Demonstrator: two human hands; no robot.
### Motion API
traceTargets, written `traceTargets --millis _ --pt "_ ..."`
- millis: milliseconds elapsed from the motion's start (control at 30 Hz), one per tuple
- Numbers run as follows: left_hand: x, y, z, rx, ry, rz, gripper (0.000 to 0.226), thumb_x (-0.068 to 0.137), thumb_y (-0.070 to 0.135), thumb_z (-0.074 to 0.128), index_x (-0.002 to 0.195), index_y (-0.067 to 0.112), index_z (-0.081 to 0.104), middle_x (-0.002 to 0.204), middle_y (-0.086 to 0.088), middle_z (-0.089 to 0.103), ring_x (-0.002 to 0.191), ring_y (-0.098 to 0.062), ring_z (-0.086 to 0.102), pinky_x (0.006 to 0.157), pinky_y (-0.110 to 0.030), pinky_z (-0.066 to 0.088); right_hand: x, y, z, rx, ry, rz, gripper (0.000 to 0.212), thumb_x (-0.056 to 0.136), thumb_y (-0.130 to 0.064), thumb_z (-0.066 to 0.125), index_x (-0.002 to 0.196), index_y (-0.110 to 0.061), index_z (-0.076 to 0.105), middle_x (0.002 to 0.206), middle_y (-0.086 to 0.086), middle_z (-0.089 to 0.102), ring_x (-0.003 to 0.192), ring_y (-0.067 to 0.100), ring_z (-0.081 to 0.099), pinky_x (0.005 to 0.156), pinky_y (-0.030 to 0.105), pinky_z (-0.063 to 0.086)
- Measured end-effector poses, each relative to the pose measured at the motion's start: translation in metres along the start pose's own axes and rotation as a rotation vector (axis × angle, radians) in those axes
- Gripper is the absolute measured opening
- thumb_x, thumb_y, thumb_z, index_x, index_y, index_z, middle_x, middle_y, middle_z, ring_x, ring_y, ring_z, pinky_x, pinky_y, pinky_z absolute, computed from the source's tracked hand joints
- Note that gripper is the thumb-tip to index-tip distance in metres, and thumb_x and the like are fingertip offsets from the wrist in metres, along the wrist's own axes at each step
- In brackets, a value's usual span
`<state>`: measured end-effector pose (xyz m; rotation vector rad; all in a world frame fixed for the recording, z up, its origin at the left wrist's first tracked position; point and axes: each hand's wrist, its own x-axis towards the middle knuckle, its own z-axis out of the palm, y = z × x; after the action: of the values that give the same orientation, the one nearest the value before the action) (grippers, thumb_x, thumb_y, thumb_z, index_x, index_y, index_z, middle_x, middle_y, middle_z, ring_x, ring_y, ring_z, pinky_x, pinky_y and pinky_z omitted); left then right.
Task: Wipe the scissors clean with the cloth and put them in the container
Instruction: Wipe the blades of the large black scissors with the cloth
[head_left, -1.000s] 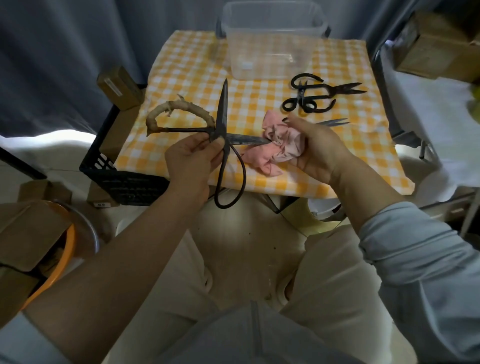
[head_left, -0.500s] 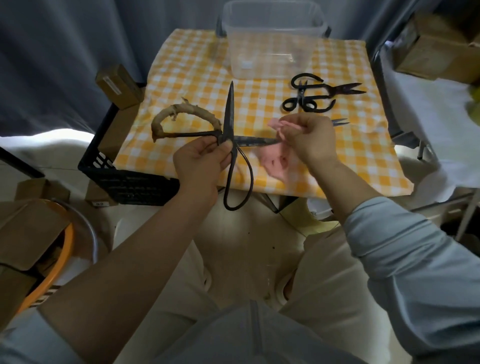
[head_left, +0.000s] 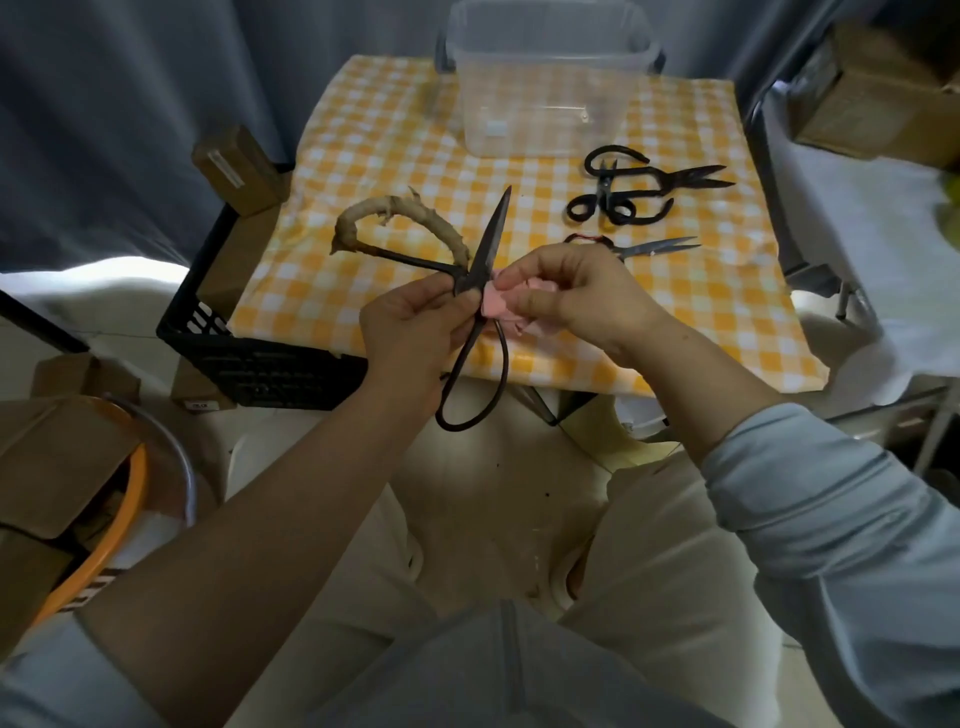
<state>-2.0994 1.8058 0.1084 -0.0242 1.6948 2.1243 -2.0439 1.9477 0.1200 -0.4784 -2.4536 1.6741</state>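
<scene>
Scissors (head_left: 491, 244) splayed above the table's (head_left: 395, 130) near edge: your left hand (head_left: 410, 327) grips them at the pivot, one blade pointing away. Your right hand (head_left: 571, 291) pinches the cloth (head_left: 493, 306) beside the pivot, hiding the other blade. The container (head_left: 550, 78) stands at the far edge, well apart.

Small worktop (head_left: 363, 291) w/ orange-and-white checked cover. On it: clear plastic container (head_left: 550, 78) at far edge, centre; two black iron scissors (head_left: 639, 187) overlapping, right of centre; nearer, slim steel scissors (head_left: 654, 247) w/ red-wrapped handle, lying apart.
</scene>
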Motion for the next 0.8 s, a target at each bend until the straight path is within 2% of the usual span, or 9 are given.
traceTargets --millis 133,200,300,367,500,567,633,700,800 --pt "-0.002 -0.004 0.004 -0.020 -0.011 -0.032 0.018 0.082 -0.010 0.064 0.096 0.001 0.059 0.079 -0.008 0.065 0.064 -0.011 0.068 0.064 -0.024 0.059 0.002 0.005 0.002 -0.106 0.013 0.009 0.022 0.082 -0.004 0.070 0.096 -0.017 0.060 0.100 0.008 0.062 0.086 0.016 0.059 0.071 0.027 0.057" --pt "-0.004 -0.003 0.006 -0.017 -0.013 -0.041 0.024 0.082 -0.009 0.063 0.105 -0.002 0.058 0.085 -0.012 0.064 0.068 -0.015 0.067 0.065 -0.026 0.059 0.003 0.009 0.006 -0.155 0.036 -0.022 0.020 0.086 -0.005 0.065 0.101 -0.017 0.057 0.102 0.008 0.062 0.087 0.019 0.059 0.077 0.036 0.056" --pt "-0.007 -0.003 0.009 -0.008 -0.007 -0.057 0.019 0.083 -0.009 0.062 0.097 0.003 0.058 0.085 -0.011 0.063 0.064 -0.013 0.067 0.065 -0.026 0.059 0.001 0.014 0.013 -0.253 0.091 -0.110 0.015 0.091 -0.007 0.056 0.106 -0.012 0.055 0.089 -0.003 0.058 0.075 0.010 0.053 0.072 0.034 0.049" --pt "-0.007 -0.002 0.010 0.006 -0.001 -0.053 0.017 0.083 -0.009 0.063 0.087 0.007 0.058 0.083 -0.010 0.063 0.065 -0.013 0.067 0.068 -0.026 0.059 0.000 0.015 0.019 -0.329 0.153 -0.155 0.014 0.094 -0.012 0.053 0.109 -0.010 0.053 0.086 -0.002 0.059 0.075 0.013 0.054 0.068 0.032 0.045" --pt "-0.008 -0.007 0.012 0.031 -0.005 -0.048 0.026 0.082 -0.007 0.065 0.107 -0.004 0.059 0.094 -0.018 0.066 0.083 -0.026 0.069 0.079 -0.037 0.058 0.005 0.013 0.026 -0.323 0.275 -0.061 0.013 0.098 -0.022 0.047 0.107 -0.013 0.050 0.082 0.003 0.064 0.076 0.021 0.062 0.065 0.035 0.050" --pt "-0.008 -0.007 0.012 0.033 0.009 -0.062 0.031 0.082 -0.007 0.065 0.112 -0.006 0.058 0.101 -0.022 0.066 0.088 -0.030 0.069 0.080 -0.041 0.058 0.007 0.012 0.021 -0.249 0.228 0.008 0.008 0.098 -0.022 0.048 0.102 -0.016 0.051 0.080 0.000 0.062 0.073 0.018 0.060 0.066 0.034 0.051" --pt "-0.006 -0.004 0.010 0.028 0.028 -0.067 0.026 0.082 -0.007 0.065 0.107 -0.003 0.059 0.102 -0.023 0.065 0.085 -0.029 0.068 0.077 -0.038 0.059 0.005 0.009 0.012 -0.121 0.116 0.032 0.003 0.094 -0.021 0.057 0.095 -0.018 0.055 0.083 -0.001 0.059 0.075 0.014 0.058 0.068 0.033 0.052" --pt "-0.004 -0.003 0.008 0.023 0.037 -0.075 0.027 0.081 -0.007 0.065 0.107 -0.003 0.058 0.103 -0.023 0.063 0.081 -0.028 0.067 0.071 -0.035 0.060 0.000 0.007 0.006 -0.045 0.021 0.034 0.008 0.088 -0.015 0.066 0.085 -0.020 0.059 0.083 -0.003 0.060 0.075 0.010 0.057 0.069 0.028 0.051" --pt "-0.006 -0.005 0.011 0.036 0.029 -0.103 0.036 0.083 -0.006 0.065 0.117 -0.004 0.054 0.106 -0.023 0.063 0.086 -0.031 0.068 0.077 -0.040 0.059 0.000 0.009 0.007 -0.068 0.107 0.021 0.018 0.084 -0.014 0.070 0.075 -0.025 0.058 0.082 0.000 0.061 0.078 0.016 0.059 0.074 0.036 0.054"
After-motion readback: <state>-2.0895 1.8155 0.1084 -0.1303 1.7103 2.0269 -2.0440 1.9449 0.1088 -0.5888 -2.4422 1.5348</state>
